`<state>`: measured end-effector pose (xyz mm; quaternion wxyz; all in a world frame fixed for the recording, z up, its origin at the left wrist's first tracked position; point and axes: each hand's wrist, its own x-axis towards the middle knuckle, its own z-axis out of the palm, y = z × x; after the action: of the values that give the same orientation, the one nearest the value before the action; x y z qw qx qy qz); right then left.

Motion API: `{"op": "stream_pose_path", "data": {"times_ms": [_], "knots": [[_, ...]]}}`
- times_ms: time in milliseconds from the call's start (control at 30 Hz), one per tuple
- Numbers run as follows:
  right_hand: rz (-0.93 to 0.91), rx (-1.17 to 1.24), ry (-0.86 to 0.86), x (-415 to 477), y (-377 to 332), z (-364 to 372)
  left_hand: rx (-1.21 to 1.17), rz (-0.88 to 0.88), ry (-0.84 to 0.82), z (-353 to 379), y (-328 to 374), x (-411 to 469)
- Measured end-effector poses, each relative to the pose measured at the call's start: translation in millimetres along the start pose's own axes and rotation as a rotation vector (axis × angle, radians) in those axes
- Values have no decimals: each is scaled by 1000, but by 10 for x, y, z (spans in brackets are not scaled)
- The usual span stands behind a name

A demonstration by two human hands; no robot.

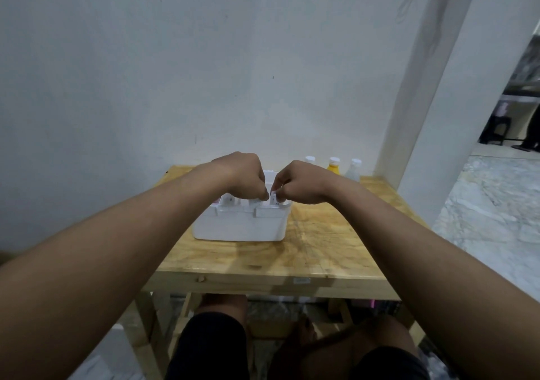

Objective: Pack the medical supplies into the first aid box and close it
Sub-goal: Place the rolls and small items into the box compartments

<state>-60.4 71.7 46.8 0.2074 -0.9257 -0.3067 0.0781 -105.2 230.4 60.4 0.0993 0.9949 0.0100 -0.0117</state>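
Nearest, the wooden table [321,251] has a bare near half, with no loose supplies lying on it. A small pale sticker on its near edge is too blurred to read.

In the middle of the table stands the white first aid box [239,225], lid not on it and nowhere in view. Small white items stand upright inside, and a pink-edged pack shows at its left rim; no print on any of them is legible.

Over the box's top, the left hand [242,175] is curled, fingertips pinched down among the contents. The right hand [298,184] is curled too, pinching a small white item [274,197] at the rim.

Packing looks nearly done; closing remains.

Farther right stand three bottles [333,166], one yellow, labels unreadable.
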Motion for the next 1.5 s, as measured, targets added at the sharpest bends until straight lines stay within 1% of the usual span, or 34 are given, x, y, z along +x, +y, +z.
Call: {"op": "stream_pose_path", "data": {"times_ms": [433, 667, 933, 1000, 1133, 1333, 1500], "knots": [[20, 50, -1, -2, 25, 5, -75, -51, -5, -24, -6, 2], [23, 72, 36, -3, 34, -16, -113, -59, -8, -52, 4, -10], [38, 100, 80, -48, 77, -93, -108, -36, 37, -98, 62, 79], [32, 93, 60, -52, 68, -90, -98, -34, 20, -106, 75, 105], [13, 44, 5, -13, 66, 2, -61, -52, -66, -114, 69, 104], [-34, -5, 13, 71, 34, 64, -27, 4, -45, -125, 26, 92], [-48, 57, 13, 103, 34, 64, -75, -9, -32, -95, -13, 137]]}}
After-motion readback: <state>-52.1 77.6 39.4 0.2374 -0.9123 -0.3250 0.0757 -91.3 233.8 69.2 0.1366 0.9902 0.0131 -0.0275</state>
